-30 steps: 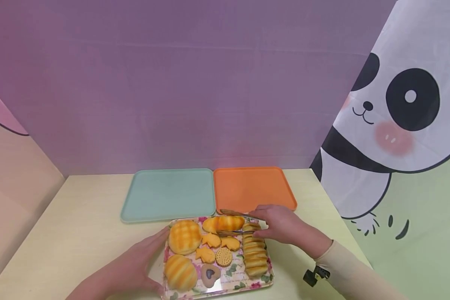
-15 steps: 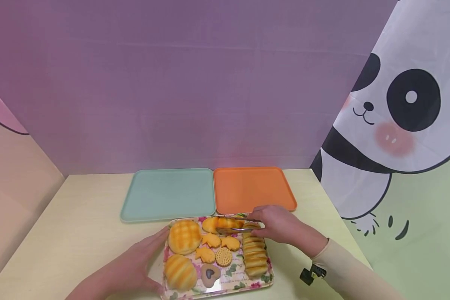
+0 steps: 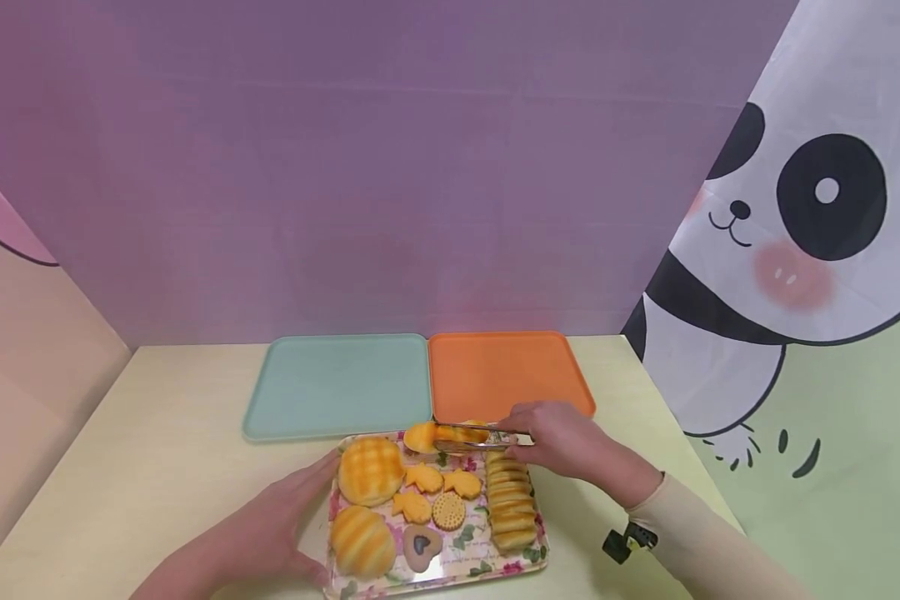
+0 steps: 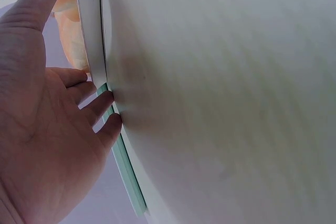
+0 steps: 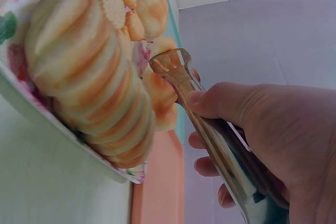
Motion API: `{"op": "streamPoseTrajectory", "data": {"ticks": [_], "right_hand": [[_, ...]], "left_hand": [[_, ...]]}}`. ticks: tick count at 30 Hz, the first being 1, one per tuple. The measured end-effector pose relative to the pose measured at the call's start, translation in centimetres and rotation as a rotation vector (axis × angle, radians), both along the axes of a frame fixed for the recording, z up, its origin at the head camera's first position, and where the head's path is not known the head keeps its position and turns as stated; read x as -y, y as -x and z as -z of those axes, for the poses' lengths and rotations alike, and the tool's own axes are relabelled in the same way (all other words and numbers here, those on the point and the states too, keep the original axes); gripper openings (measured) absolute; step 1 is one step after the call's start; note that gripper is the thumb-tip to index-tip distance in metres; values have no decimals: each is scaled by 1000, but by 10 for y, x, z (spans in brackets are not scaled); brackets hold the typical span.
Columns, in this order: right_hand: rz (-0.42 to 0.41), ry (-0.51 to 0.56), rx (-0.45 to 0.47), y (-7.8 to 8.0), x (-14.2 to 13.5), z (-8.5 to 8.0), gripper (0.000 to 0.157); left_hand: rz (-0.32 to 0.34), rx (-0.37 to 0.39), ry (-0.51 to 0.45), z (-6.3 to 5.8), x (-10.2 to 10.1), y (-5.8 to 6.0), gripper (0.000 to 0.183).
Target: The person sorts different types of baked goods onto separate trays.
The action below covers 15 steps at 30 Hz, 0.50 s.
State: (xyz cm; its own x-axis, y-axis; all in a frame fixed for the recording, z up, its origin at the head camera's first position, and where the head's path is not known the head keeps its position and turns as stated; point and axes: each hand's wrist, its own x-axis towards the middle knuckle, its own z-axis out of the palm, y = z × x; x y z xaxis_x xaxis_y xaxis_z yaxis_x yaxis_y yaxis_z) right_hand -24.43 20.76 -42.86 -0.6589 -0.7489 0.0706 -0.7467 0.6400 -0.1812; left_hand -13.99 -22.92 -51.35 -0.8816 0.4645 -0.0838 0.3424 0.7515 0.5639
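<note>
My right hand [image 3: 558,437] holds a pair of metal tongs [image 5: 210,135], thumb on one arm and fingers on the other. The tongs' ends lie on both sides of an oval bread roll [image 3: 420,437] at the back edge of a floral tray [image 3: 461,567]. A long ridged loaf [image 3: 512,508] lies just below the right hand, along the tray's right side. My left hand [image 3: 281,521] rests at the tray's left edge. In the left wrist view its fingertips [image 4: 113,121] touch the rim, with the thumb apart from them.
Two round buns [image 3: 371,471] sit at the tray's left. Fish-shaped biscuits [image 3: 423,477], a round biscuit [image 3: 448,511] and a heart-shaped cookie [image 3: 422,547] lie mid-tray. Behind stand a pale green tray [image 3: 337,387] and an orange tray [image 3: 506,375], side by side before a purple backdrop.
The tongs, spread around the roll earlier, have narrowed onto it. The roll has moved slightly up and back with the right hand. The left hand has stayed at the tray's edge.
</note>
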Motion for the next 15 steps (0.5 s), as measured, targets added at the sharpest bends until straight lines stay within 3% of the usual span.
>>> {"op": "streamPoseTrajectory", "data": {"ticks": [7, 15], "right_hand": [[25, 15, -33, 11, 10, -6, 35], [68, 25, -66, 39, 39, -9, 35]], "left_hand": [[-9, 15, -14, -1, 1, 0, 151], [-2, 6, -15, -1, 2, 0, 151]]}}
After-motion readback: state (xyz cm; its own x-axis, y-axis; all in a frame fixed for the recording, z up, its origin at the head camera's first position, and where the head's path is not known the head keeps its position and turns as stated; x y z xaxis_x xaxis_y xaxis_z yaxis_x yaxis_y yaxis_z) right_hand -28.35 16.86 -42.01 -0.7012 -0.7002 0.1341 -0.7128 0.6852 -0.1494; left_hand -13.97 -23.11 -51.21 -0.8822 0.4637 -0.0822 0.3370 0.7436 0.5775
